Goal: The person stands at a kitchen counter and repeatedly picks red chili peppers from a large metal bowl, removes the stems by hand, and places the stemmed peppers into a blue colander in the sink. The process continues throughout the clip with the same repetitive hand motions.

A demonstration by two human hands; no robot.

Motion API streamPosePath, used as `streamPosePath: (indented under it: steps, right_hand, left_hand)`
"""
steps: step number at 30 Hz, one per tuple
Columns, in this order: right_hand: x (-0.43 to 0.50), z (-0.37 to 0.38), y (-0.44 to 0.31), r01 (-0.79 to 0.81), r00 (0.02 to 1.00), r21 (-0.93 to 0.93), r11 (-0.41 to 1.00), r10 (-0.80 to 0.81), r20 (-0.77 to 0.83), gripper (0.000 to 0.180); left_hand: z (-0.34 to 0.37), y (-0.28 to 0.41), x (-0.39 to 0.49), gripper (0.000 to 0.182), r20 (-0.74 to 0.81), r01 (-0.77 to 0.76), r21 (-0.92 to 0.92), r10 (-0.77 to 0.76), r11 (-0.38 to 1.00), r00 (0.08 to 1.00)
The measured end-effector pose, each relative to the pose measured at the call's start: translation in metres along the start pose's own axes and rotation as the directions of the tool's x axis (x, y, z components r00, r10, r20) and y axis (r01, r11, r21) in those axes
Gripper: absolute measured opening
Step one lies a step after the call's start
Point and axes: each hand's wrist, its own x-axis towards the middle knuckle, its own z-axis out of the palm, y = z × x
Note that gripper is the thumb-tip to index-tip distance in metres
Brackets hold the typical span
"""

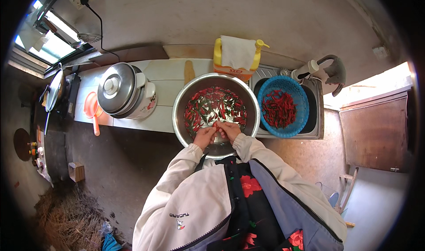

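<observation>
A large stainless steel basin (pixel 176 118) stands at the counter's front edge before me. Red chili peppers with green stems (pixel 212 100) float in the water inside it. Over the near part of the basin, my left hand (pixel 205 137) and my right hand (pixel 229 131) meet, fingertips pinched together on a small red chili pepper (pixel 215 125). The fingers partly cover that pepper. To the right, a blue plastic colander (pixel 300 88) rests over the sink and holds a heap of red chili peppers (pixel 279 109).
Behind the basin stands a yellow pump jug (pixel 217 53) with a white cloth (pixel 237 51) draped over it. Left on the tiled counter (pixel 162 118) are a lidded electric pot (pixel 132 98) and an orange plastic ladle (pixel 93 108). A faucet (pixel 307 68) rises behind the sink (pixel 317 118).
</observation>
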Motion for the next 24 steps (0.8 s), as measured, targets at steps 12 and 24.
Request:
streamPosePath:
  steps: [12,24]
  right_hand:
    - [-0.007,-0.006,-0.003,0.049,0.993,0.12,0.992,-0.061,0.097,0.02]
    - [-0.003,-0.009,-0.001,0.106,0.991,0.032,0.994,-0.108,0.073,0.022]
  left_hand:
    - [0.009,0.007,-0.004,0.023,0.063,0.118,-0.385,-0.102,0.915,0.993]
    - [0.007,0.003,-0.002,0.024,0.033,0.134,-0.334,-0.13,0.933,0.991]
